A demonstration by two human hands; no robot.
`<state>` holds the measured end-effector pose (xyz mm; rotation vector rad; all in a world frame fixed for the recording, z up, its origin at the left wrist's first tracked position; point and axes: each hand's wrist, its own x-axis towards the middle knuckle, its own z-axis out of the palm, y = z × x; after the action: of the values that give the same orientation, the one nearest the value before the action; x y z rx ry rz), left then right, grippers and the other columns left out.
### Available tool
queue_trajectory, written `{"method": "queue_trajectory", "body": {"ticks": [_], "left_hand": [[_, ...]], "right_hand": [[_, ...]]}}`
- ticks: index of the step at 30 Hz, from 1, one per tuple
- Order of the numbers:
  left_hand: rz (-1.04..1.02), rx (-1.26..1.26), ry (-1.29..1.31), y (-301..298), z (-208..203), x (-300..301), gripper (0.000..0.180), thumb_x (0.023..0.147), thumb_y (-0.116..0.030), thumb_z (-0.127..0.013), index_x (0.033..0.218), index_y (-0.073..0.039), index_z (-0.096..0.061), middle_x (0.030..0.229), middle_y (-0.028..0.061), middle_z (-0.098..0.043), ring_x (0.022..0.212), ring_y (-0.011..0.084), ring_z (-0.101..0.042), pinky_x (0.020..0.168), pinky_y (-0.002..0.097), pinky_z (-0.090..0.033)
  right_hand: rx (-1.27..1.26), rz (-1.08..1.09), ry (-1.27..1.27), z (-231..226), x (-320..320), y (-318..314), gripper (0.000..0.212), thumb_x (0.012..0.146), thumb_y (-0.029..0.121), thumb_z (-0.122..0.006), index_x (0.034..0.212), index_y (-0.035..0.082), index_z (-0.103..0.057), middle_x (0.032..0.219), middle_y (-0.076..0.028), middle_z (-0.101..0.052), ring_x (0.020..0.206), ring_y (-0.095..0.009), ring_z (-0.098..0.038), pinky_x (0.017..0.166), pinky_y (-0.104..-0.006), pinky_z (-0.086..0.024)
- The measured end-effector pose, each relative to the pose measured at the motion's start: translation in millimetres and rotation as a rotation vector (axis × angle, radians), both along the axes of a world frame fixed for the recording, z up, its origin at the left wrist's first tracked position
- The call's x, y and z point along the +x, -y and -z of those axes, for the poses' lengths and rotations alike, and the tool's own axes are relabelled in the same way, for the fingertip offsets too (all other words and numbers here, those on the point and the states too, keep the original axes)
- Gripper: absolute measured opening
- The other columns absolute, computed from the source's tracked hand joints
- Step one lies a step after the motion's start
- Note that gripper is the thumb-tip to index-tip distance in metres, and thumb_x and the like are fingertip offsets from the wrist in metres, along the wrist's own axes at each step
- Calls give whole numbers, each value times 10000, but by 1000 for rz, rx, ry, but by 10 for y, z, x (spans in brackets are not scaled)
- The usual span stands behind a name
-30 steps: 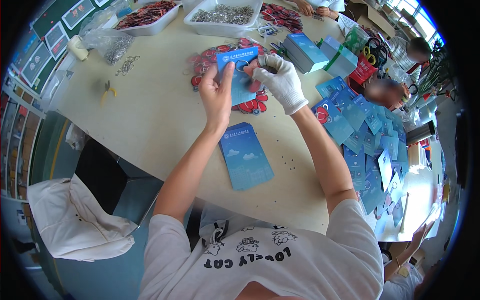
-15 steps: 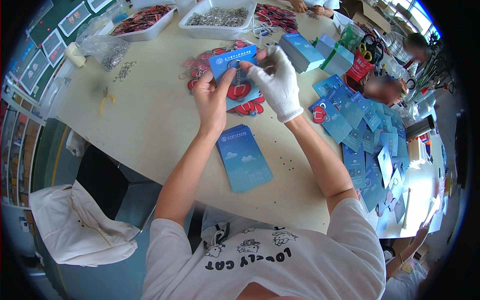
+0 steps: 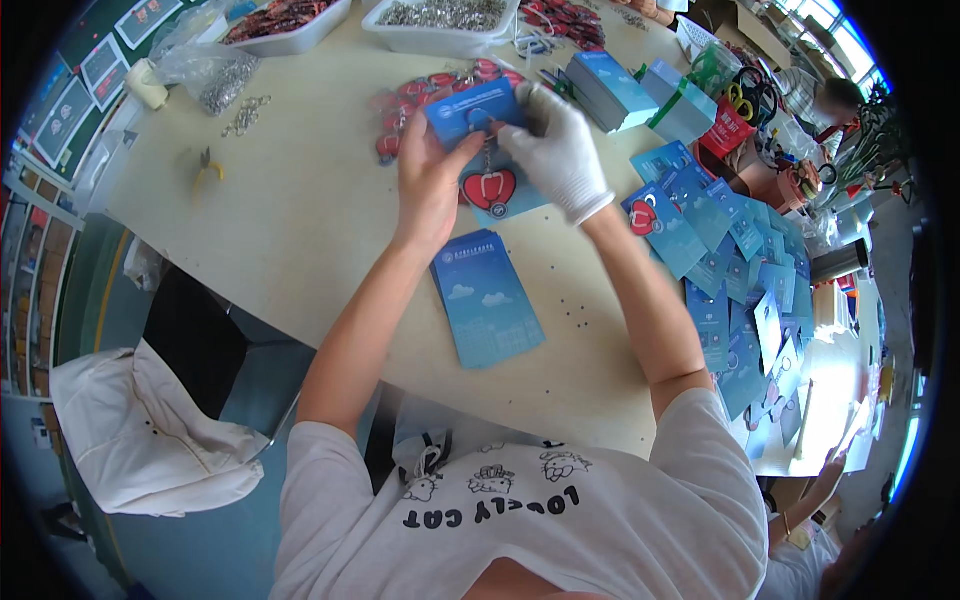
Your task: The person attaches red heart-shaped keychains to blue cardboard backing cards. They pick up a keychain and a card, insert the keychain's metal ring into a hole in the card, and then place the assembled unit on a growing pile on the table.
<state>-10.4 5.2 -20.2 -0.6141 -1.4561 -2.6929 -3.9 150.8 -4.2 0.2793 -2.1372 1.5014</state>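
My bare left hand grips a blue card by its left side, thumb across the front. Fixed at the card's upper part is a metal ring with a short chain, from which a red heart-shaped keychain hangs over the card's lower half. My right hand, in a white glove with bare fingertips, closes on the card's upper right beside the ring. Behind the card lies a heap of red keychains, partly hidden. Nearer me rests a stack of blue cards.
Carded keychains spread in a pile at the right. Card stacks stand farther back. White bins hold metal rings and red pieces. Yellow-handled pliers lie at left. A jacket-draped chair stands beside the table; other people sit around it.
The card's top has tipped, and the red heart keychain now hangs fully in sight below the ring. My right hand has shifted slightly, its fingers closer along the card's edge.
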Motion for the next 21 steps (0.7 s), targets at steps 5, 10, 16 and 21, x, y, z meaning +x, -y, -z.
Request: {"method": "queue_trajectory", "body": {"ticks": [5,10,16,21], "left_hand": [[-86,-1304,-643,565,-21,198,358,815,-173,-724,1086,-27,-543,968,83,-566,907,246,-550,857,361,-429],[-83,-1480,-411,720,240,641,459,683,-274,-821,929,-43,-509,925,100,-524,912,296,-499,841,382,-407],[83,-1119,-107,756,337,524,386,722,-199,-809,889,-29,-505,852,46,-567,822,153,-539,736,303,-439],[124,-723,118,850,268,426,203,786,-134,-748,853,4,-614,800,43,-645,744,92,-591,687,229,-454]], "right_hand": [[451,-65,400,-656,305,-1151,439,762,199,-636,1121,-45,-570,838,-78,-626,737,-118,-593,669,-273,-496],[929,365,527,-509,398,-1825,435,774,203,-643,1172,45,-569,1019,-123,-632,872,-239,-612,772,-341,-494],[749,26,491,-111,-173,-851,403,870,455,-565,1027,100,-674,990,-134,-678,921,-311,-636,844,-375,-480],[838,138,605,62,-496,-282,532,812,573,-560,1089,132,-672,1012,-134,-674,997,-302,-625,885,-372,-472]]}}
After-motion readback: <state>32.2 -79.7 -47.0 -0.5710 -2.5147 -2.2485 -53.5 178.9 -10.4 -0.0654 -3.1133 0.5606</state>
